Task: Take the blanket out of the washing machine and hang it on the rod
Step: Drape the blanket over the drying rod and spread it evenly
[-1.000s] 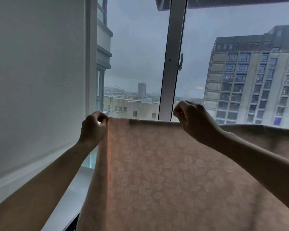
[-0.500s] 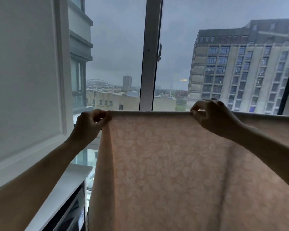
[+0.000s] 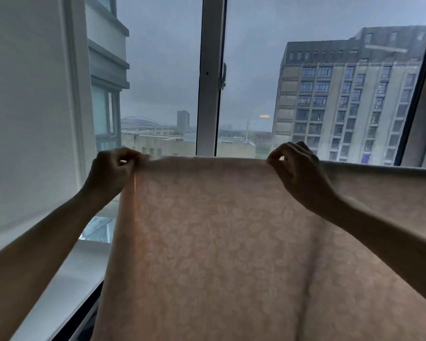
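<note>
Head view: left hand (image 3: 111, 168) and right hand (image 3: 298, 168) pinch the blanket's (image 3: 219, 242) top edge.

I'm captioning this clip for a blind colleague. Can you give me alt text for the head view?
Two hands pinch the top edge of a pink leaf-patterned blanket, the left hand at its corner and the right hand further along, holding it spread before a window overlooking grey buildings.

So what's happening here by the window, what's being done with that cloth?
A person is holding up a peach, leaf-patterned blanket in front of a window. The left hand pinches the top edge at its left corner, and the right hand pinches the same edge further along. The top edge runs straight between them. Whether a rod sits under that edge can't be told.
</note>
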The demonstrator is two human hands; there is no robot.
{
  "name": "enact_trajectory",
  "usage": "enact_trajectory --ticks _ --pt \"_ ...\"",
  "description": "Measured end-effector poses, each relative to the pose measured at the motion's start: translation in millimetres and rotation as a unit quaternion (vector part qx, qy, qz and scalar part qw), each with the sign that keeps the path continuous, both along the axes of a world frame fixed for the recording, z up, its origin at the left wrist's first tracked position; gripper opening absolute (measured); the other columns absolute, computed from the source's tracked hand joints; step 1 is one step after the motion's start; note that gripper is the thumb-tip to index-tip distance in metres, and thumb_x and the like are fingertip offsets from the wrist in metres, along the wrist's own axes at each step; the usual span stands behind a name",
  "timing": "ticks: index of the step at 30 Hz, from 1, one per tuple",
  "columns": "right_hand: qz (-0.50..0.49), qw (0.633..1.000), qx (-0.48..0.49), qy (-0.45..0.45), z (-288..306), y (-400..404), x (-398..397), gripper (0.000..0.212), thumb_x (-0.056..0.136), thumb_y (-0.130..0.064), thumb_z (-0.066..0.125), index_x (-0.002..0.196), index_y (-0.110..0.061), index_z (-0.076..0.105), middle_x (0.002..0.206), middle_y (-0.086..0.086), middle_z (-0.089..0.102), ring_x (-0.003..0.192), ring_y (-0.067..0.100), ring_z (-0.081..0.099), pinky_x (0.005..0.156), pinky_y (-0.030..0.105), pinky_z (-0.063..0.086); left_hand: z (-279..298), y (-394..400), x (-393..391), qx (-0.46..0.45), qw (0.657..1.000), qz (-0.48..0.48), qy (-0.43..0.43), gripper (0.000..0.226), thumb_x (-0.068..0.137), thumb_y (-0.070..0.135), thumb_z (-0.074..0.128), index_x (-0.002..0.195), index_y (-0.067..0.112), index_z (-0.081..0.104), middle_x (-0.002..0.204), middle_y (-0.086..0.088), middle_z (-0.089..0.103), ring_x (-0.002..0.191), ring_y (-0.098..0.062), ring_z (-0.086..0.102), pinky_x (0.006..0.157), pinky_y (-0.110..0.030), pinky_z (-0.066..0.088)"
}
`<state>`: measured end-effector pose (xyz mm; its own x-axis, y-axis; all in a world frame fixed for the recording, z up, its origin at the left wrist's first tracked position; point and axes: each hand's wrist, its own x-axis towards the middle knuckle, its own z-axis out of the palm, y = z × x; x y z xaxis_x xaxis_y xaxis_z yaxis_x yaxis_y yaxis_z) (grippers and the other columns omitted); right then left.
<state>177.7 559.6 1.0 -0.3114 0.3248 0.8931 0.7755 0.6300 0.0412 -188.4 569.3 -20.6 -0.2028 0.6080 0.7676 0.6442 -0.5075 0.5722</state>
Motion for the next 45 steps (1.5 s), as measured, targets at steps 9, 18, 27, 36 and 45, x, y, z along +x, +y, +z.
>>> enact_trajectory --ticks 9,18,27,36,45 --pt "-0.076 0.996 -0.039 -0.02 15 1 43 0.015 0.086 -0.012 0.066 0.1 -0.015 0.069 0.099 -0.002 0.067 0.1 0.02 0.053 0.081 0.03 0.037 -8 -7 36 0.072 0.96 0.011 0.272 0.026 0.095 0.016 0.055 0.117 0.006 0.065 0.11 -0.012 0.069 0.103 -0.024 0.064 0.089 -0.028 0.045" --pt "-0.105 0.994 -0.031 -0.005 10 5 58 0.002 0.085 -0.016 0.068 0.085 -0.014 0.067 0.087 -0.006 0.062 0.089 0.02 0.053 0.075 0.035 0.034 9 -3 105 0.081 0.933 -0.088 0.339 0.037 0.095 0.033 0.047 0.122 0.013 0.064 0.111 -0.002 0.071 0.094 -0.012 0.069 0.077 -0.022 0.055" --pt "-0.102 0.992 0.073 -0.028 7 -14 81 0.02 0.091 -0.028 0.05 0.084 -0.012 0.06 0.082 -0.001 0.059 0.089 0.014 0.044 0.079 0.027 0.024 25 8 154 0.083 0.924 -0.144 0.344 0.066 0.09 0.07 0.025 0.123 0.028 0.063 0.113 0.007 0.07 0.097 -0.006 0.067 0.079 -0.033 0.058" --pt "-0.083 0.996 -0.044 0.011 3 -12 137 0.011 0.088 -0.011 0.064 0.097 -0.012 0.069 0.093 -0.006 0.06 0.091 0.012 0.056 0.079 0.028 0.05 32 17 208 0.103 0.907 -0.184 0.364 0.04 0.095 0.049 0.045 0.127 0.031 0.062 0.107 0.013 0.07 0.093 -0.006 0.067 0.073 -0.025 0.053" --pt "-0.105 0.994 -0.031 0.027 7 -9 155 0.006 0.086 -0.011 0.066 0.085 -0.009 0.061 0.083 -0.004 0.054 0.079 0.012 0.053 0.073 0.028 0.05 30 23 232 0.118 0.907 -0.143 0.38 0.048 0.093 0.06 0.031 0.127 0.041 0.059 0.104 0.017 0.071 0.082 -0.007 0.069 0.062 -0.028 0.054"
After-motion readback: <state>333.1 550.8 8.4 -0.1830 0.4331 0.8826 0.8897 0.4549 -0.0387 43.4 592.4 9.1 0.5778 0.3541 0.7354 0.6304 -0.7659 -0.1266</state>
